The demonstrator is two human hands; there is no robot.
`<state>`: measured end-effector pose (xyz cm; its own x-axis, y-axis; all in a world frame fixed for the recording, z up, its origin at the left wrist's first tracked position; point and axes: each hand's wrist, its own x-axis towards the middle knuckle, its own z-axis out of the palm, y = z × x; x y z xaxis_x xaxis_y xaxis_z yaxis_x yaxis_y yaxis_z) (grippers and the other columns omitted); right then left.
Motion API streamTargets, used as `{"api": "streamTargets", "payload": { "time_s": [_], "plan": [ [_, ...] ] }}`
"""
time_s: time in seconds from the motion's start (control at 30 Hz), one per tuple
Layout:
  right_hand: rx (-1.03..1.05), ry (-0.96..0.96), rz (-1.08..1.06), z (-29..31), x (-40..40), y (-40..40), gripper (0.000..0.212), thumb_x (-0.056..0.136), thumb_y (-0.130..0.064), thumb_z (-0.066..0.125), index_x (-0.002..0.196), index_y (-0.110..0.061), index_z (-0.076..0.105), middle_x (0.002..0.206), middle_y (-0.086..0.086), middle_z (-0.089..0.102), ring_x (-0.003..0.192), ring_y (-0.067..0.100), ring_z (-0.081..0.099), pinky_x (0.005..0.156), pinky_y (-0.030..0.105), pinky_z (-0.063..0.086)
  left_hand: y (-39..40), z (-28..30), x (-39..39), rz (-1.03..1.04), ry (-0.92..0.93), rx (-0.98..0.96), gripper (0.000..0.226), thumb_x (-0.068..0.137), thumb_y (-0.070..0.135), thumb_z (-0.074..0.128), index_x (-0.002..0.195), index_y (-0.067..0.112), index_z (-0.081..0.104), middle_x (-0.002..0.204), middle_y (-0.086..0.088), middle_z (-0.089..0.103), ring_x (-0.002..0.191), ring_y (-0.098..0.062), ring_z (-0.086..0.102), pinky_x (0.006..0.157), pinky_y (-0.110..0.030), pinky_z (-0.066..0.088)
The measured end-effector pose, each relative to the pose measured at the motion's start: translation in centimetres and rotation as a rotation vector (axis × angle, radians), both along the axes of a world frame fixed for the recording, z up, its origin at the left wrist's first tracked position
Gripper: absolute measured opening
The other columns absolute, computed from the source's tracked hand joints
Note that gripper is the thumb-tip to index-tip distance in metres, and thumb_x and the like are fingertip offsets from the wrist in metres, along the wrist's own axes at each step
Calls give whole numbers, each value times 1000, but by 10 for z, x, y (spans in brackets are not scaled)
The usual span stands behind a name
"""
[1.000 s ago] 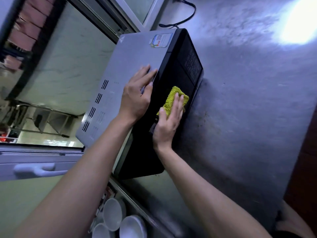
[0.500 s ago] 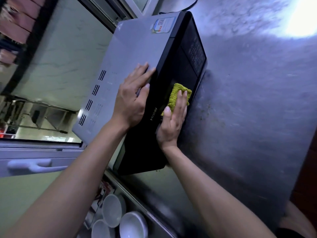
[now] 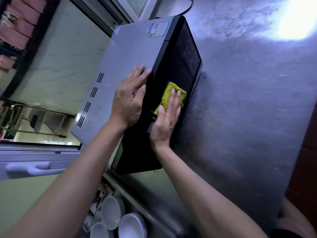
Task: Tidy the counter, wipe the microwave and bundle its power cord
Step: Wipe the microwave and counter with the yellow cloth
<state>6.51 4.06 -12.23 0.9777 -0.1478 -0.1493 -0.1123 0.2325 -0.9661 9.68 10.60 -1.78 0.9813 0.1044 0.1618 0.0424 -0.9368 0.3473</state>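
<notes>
A window handle (image 3: 28, 167) is seen well to the left of both hands; white bowls (image 3: 111, 214) are stacked below the left forearm, well short of the fingers. The left hand (image 3: 127, 102) is laid flat on the grey top of the microwave (image 3: 127, 54), its fingers straight and slightly spread, the fingertips reaching the black front edge; nothing is gripped, the casing is only pressed down. Just right of those fingers the black door is met by the right hand (image 3: 165, 117), whose fingers lie straight and close together over a green cloth (image 3: 171, 95); the cloth is pressed against the glass, not pinched, its far end showing beyond the fingertips. The microwave stands on the steel counter (image 3: 248, 117), with green crumbs scattered on the metal just right of the right-hand fingers. The power cord (image 3: 188, 6) is glimpsed well beyond both sets of fingertips, behind the casing.

The microwave is judged heavy and rigid, liable to slide on smooth steel, so bracing from the top is sensible; the door glass is likely slick. The cloth is judged soft and light, best held under a flat palm. The cord is probably flexible, best taken near the plug for coiling.
</notes>
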Motion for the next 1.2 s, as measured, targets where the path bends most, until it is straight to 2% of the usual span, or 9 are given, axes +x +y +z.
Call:
{"api": "streamTargets", "payload": {
  "time_s": [0.17,0.33,0.4,0.53,0.6,0.77,0.93,1.1,1.2],
  "plan": [
    [28,-82,-7,35,-9,2,59,98,-13,40,156,-15,29,166,2,16,153,11,10,125,42,2,0,1,-1,7,3,-13,48,94,9,45,140,17,55,151,-3,46,145,-14,34,120,-33,27],
    [-56,-186,19,3,-9,0,60,96,-20,36,155,-10,31,165,8,19,154,22,12,125,45,7,0,0,-1,3,1,-20,47,94,8,45,139,16,56,150,-3,46,145,-13,34,120,-34,28],
    [-88,-130,17,-23,-8,3,60,96,-19,36,155,-10,30,165,8,19,154,18,12,125,46,8,0,0,-1,9,-3,-23,47,93,8,46,139,16,57,150,-3,47,144,-13,35,120,-33,28],
    [-121,149,60,-70,-7,-2,62,98,-27,28,158,-18,20,167,1,10,151,1,2,124,44,5,-1,0,-1,11,-8,-21,47,93,9,45,139,16,57,150,-1,47,144,-12,35,120,-33,27],
    [-126,165,122,-77,-7,-6,62,98,-24,27,159,-20,16,167,0,5,148,-2,-2,125,39,-1,-2,0,-1,12,3,-5,48,94,10,44,140,17,55,151,-2,46,145,-13,34,121,-34,26],
    [-88,197,147,-58,-16,-7,64,97,-24,29,158,-27,13,167,-7,1,150,-3,-4,124,36,-5,-7,0,-5,8,85,46,53,96,13,37,148,17,44,157,-5,35,149,-18,25,123,-42,19],
    [-15,128,119,-14,-49,2,63,98,-21,34,159,-23,16,167,-6,3,152,1,-2,125,37,-5,-2,6,-23,-51,199,42,54,100,18,33,153,21,32,163,1,22,152,-12,11,125,-45,8],
    [28,11,126,38,-81,6,60,100,-30,31,158,-27,17,167,-12,2,154,13,-2,120,22,-9,5,5,-46,-85,199,24,52,102,17,34,154,21,30,163,4,22,152,-10,9,123,-51,9],
    [-4,-41,100,38,-84,7,58,100,-29,30,158,-22,21,168,-5,7,155,19,3,123,28,-5,6,3,-50,-89,184,39,52,103,18,33,154,21,30,163,5,22,152,-10,9,124,-50,8]
  ]
}}
